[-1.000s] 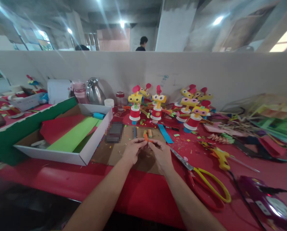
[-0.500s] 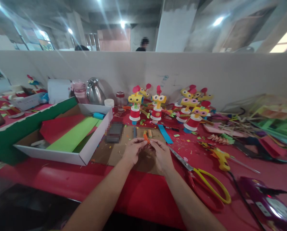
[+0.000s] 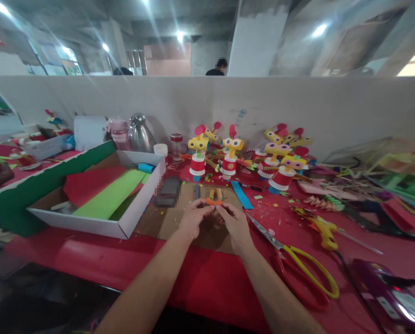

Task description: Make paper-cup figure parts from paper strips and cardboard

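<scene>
Holding a small folded orange paper strip [image 3: 214,202] in the fingertips, with left hand [image 3: 193,218] and right hand [image 3: 234,223] brought together, thumbs almost meeting, above a flat brown cardboard sheet [image 3: 167,222]. Lying at the far side of the fingertips, between the two hands, with neither clearly nearer to it; long axis mostly from side to side, with a shallow bend near the middle. Too small to tell exactly how much paper is under each thumb. Just beyond, on the cardboard, two little folded yellow-and-orange paper pieces [image 3: 219,193], side by side. To the right, a flat blue paper strip [image 3: 241,195], and nearer, beside the right hand, large metal scissors with red and yellow handles [image 3: 276,243]. To the left, a shallow white cardboard box [image 3: 137,204] with coloured paper sheets inside.
</scene>
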A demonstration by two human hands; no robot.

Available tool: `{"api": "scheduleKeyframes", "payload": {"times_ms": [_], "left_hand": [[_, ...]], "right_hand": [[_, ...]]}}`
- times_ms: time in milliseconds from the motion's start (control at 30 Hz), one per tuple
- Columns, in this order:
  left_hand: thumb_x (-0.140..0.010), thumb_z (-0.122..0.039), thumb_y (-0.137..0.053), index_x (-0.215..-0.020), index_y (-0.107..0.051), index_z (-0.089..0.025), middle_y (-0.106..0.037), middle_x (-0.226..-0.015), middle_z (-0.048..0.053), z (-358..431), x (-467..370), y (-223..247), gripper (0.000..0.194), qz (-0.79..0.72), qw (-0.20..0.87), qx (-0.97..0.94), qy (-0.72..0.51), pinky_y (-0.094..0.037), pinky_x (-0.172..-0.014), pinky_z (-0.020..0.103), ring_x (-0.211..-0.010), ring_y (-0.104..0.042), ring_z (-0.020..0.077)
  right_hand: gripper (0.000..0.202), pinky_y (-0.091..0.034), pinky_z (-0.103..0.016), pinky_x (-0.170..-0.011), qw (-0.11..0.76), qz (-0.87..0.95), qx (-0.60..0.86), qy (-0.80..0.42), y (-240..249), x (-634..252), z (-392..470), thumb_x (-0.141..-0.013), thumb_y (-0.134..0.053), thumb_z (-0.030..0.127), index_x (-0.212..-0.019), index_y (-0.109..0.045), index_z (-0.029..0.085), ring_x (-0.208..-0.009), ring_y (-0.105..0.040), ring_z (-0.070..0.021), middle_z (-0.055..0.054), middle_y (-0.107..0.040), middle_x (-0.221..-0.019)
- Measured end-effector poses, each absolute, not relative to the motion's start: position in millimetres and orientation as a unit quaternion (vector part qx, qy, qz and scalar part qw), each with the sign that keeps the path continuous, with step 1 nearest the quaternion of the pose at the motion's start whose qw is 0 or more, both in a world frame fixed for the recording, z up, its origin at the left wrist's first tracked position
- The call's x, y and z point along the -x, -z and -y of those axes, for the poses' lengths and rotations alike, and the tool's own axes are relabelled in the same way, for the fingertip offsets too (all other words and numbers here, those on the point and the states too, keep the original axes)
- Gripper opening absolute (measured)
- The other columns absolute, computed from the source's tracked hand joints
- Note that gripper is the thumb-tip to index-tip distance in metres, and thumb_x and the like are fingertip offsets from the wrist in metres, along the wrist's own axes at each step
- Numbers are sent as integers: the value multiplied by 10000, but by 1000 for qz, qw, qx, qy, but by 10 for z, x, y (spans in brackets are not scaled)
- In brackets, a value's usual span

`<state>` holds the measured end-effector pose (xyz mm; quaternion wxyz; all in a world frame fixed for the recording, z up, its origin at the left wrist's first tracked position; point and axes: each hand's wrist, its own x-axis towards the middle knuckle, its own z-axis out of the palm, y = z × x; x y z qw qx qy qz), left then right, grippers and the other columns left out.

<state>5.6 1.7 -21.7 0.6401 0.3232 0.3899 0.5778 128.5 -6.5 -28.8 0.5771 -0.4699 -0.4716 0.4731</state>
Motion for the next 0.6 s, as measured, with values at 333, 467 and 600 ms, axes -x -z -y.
{"api": "scheduleKeyframes", "payload": {"times_ms": [333,467,600], "left_hand": [[-502,-218,-842,-691,-658,-138,-684,-700,22,21,-47,124,275,-404,662,-322,-543,-513,-708,279,-659,-636,132],[-504,-227,-840,-694,-650,-131,-682,-711,30,11,-60,160,286,-396,646,-343,-556,-489,-693,267,-679,-630,138],[-560,-241,-801,-693,-633,-149,-643,-642,-17,9,-101,210,233,-404,609,-344,-590,-422,-619,206,-605,-566,85]], "right_hand": [[168,-400,-252,-590,554,492,474,-475,261,-1372,3,-668,-689,336,-719,-742,185,-616,-546,-135,3,-676,-665],[198,-409,-240,-575,557,496,471,-472,264,-1358,3,-693,-664,364,-721,-729,180,-619,-562,-134,-4,-679,-669],[285,-439,-248,-571,555,510,467,-463,318,-1331,3,-749,-635,418,-875,-727,180,-635,-607,-153,-27,-712,-745]]}}
